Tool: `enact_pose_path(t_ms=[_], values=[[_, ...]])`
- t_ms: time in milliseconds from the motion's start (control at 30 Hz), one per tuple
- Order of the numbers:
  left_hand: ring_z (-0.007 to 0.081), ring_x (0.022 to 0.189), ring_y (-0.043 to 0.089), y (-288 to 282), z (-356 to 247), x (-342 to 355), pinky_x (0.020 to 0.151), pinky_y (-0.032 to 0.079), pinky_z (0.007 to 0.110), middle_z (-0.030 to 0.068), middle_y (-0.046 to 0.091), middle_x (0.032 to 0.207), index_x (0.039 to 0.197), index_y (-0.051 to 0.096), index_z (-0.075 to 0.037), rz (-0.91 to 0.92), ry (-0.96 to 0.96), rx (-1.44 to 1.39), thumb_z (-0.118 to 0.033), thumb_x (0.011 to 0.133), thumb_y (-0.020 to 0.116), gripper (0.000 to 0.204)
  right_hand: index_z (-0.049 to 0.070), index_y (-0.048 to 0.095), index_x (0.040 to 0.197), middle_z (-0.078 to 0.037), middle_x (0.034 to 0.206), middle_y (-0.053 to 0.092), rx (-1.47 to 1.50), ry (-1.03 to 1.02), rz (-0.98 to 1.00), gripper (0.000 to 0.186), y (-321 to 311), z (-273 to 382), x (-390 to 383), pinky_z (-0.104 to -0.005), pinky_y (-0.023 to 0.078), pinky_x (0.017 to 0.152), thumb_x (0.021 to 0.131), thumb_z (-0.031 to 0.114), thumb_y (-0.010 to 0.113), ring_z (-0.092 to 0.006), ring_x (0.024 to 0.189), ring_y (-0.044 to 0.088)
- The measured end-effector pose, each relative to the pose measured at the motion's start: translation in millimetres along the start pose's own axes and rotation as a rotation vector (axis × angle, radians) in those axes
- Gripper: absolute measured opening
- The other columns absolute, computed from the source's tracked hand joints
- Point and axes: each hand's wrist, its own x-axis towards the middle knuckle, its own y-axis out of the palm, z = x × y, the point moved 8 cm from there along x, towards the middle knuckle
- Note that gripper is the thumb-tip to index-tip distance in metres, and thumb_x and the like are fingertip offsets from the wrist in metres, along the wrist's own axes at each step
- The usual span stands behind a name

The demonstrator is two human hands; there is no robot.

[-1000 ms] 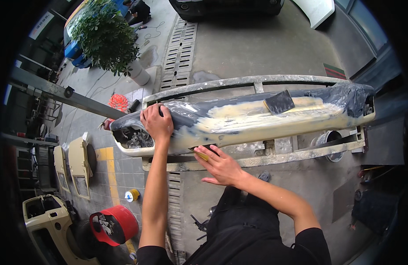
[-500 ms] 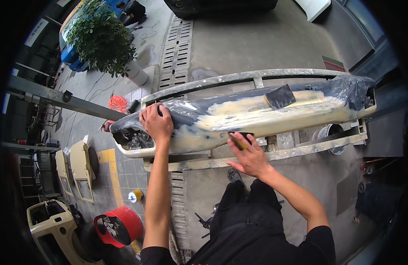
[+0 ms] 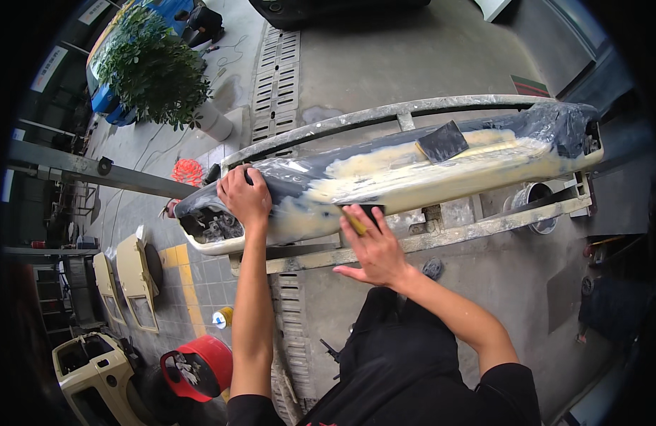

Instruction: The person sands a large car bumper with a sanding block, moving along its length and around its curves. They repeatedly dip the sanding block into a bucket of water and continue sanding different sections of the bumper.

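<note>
A dark car bumper (image 3: pixel 299 213) with cream filler patches lies across a metal stand (image 3: pixel 427 242) in front of me. My left hand (image 3: pixel 244 201) grips the bumper's upper edge near its left end, fingers bent over it. Against the bumper's near lower face, my right hand (image 3: pixel 379 252) presses a sanding block (image 3: pixel 357 222) with a yellow body and dark abrasive. Its fingers lie along the block, the thumb sticking out to the left. Part of the block is hidden under the fingers. Another dark sanding pad (image 3: pixel 443 142) rests on the filler right of centre.
Potted plant (image 3: pixel 154 67), coiled red hose (image 3: pixel 187 172) and a grey beam stand at left. Below them are cream panels (image 3: pixel 135 278), a small yellow can (image 3: pixel 222 317) and a red bucket (image 3: pixel 200 367). A metal pail (image 3: pixel 538 206) sits behind the stand's right end. Another person crouches far off.
My right hand and the sanding block have slid left along the bumper's lower face. My left hand keeps its hold on the bumper. The whole view has shifted slightly.
</note>
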Motion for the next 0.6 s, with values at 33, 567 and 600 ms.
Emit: enact_pose_path(t_ms=[33,567,600], values=[[0.0301,0.113,0.062,2,-3,1,0.117,0.034,0.045,0.0085,0.074,0.111,0.104,0.076,-0.01,0.021,-0.008,-0.02,-0.028,0.098,0.055,0.028,-0.004,0.05,0.151,-0.019,0.164,0.043,-0.009,-0.041,0.007,0.097,5,6,6,-0.0529,0.017,0.129,0.09,0.07,0.062,-0.0299,0.158,0.029],[0.027,0.114,0.063,1,11,-2,0.118,0.033,0.044,0.0064,0.075,0.113,0.106,0.076,-0.01,0.058,-0.021,0.0,-0.028,0.098,0.055,0.029,0.004,0.051,0.153,-0.015,0.146,0.061,-0.045,-0.031,-0.015,0.087,-24,-41,-18,-0.0485,0.026,0.126,0.09,0.062,0.068,-0.0253,0.152,0.039],[0.0275,0.113,0.063,1,12,-2,0.117,0.034,0.044,0.0069,0.075,0.113,0.106,0.076,-0.01,0.055,-0.031,0.01,-0.028,0.098,0.055,0.029,0.003,0.05,0.153,-0.016,0.15,0.058,-0.066,0.018,-0.05,0.089,-36,-58,-32,-0.0493,0.025,0.126,0.089,0.062,0.069,-0.0262,0.153,0.038]])
